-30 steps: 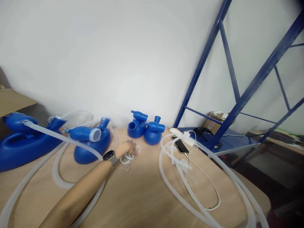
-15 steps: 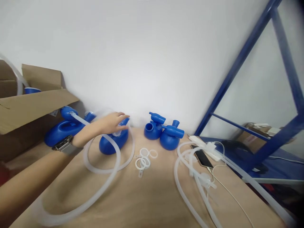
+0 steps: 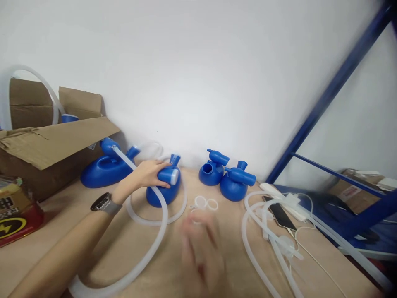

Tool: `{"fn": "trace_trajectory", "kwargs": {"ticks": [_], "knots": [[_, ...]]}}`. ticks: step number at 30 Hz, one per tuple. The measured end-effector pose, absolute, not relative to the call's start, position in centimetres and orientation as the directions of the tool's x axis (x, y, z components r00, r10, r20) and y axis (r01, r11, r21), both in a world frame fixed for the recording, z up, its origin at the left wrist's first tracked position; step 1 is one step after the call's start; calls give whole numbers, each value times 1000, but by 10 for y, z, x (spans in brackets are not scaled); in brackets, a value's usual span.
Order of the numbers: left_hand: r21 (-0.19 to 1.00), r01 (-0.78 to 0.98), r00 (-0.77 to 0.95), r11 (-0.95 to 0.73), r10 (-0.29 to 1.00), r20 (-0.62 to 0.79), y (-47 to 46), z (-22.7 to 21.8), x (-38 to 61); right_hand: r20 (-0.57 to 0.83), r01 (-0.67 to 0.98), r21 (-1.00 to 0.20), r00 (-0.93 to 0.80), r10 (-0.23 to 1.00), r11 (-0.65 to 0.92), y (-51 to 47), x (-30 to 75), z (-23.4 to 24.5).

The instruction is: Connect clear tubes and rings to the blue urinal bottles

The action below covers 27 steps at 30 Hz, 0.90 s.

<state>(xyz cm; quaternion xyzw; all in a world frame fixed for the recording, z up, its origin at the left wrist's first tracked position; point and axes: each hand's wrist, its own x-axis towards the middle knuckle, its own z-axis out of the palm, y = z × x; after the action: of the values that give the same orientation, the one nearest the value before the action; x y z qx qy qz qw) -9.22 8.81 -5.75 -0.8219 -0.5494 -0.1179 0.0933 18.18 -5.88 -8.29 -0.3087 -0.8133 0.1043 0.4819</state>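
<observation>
My left hand (image 3: pixel 150 174), with a watch on its wrist, closes round a blue cup-like mouthpiece (image 3: pixel 166 177) with a pale end. The piece is over a rounded blue bottle (image 3: pixel 159 198) standing on the table; whether they are joined is hidden. A clear hose (image 3: pixel 156 240) loops in front of that bottle. My right hand (image 3: pixel 201 248), smeared by motion, is low in the middle, over the table and just in front of white rings and a cap (image 3: pixel 201 202). Its fingers are too blurred to read.
Two blue bottles (image 3: pixel 234 190) with mouthpieces stand by the wall, another blue bottle (image 3: pixel 104 171) by a cardboard box (image 3: pixel 62 142). Coiled hoses (image 3: pixel 248 231), a phone (image 3: pixel 281 215) and a power strip (image 3: pixel 287 203) lie right. A red-and-gold package (image 3: pixel 18 215) is left; a blue rack (image 3: pixel 335 91) right.
The view has shifted left. My left hand has closed round the blue mouthpiece, whose pale end now faces me. My right hand has come into view from below.
</observation>
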Motion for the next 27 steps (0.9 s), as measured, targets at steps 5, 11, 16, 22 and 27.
{"fn": "trace_trajectory", "kwargs": {"ticks": [5, 11, 16, 22, 27], "knots": [[-36, 889, 429, -456, 803, 415, 75, -66, -73, 467, 593, -573, -332, 820, 566, 48, 147, -70], [1, 868, 442, -497, 772, 456, 70, -73, -54, 457, 680, -493, -327, 827, 542, 90, 134, -84], [7, 886, 408, -464, 785, 467, 71, -77, -51, 564, 556, -555, -296, 771, 619, 105, 136, -100], [133, 900, 304, -415, 816, 491, 73, -69, -64, 526, 415, -695, -263, 809, 587, 119, 164, -86], [153, 904, 288, -398, 834, 471, 68, -62, -52, 398, 422, -729, -380, 835, 539, 121, 190, -60]]}}
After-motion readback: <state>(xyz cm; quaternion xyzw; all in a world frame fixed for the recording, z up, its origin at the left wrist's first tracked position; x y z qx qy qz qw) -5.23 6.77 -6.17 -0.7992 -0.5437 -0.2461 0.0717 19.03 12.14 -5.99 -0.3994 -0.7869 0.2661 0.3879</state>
